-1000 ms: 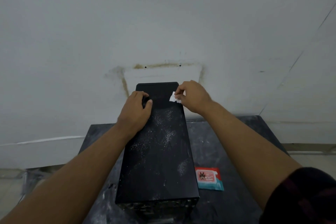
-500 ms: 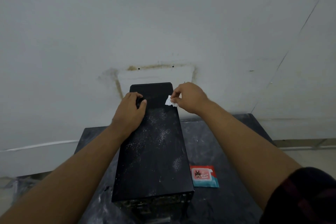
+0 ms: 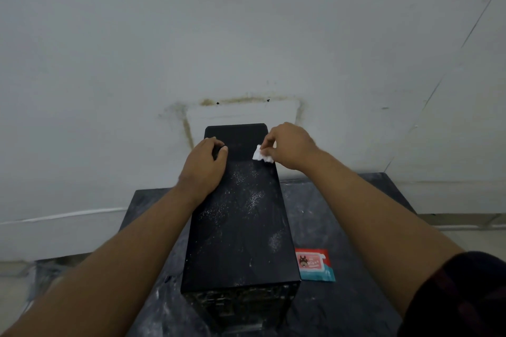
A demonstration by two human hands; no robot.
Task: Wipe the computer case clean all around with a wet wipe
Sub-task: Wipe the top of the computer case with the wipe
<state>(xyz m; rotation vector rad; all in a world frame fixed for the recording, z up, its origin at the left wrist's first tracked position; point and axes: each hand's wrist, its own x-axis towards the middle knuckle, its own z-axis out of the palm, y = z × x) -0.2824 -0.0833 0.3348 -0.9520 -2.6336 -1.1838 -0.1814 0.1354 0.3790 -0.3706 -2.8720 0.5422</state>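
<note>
Pinching a white wet wipe with the right hand, touching it to the far right edge atop the black computer case. Resting the left hand on the far left of that top, fingers curled; cannot tell whether gripping anything. Working at a dark table bearing the case, with a wipe packet just right of its near end.

computer case: black, smooth matt top panel, speckled with white dust
wet wipe: white, soft, crumpled, cloth-like
worktop: dark, dull, smeared with pale dust
wipe packet: glossy plastic film
wall: matt white paint, brownish stained outline
</note>
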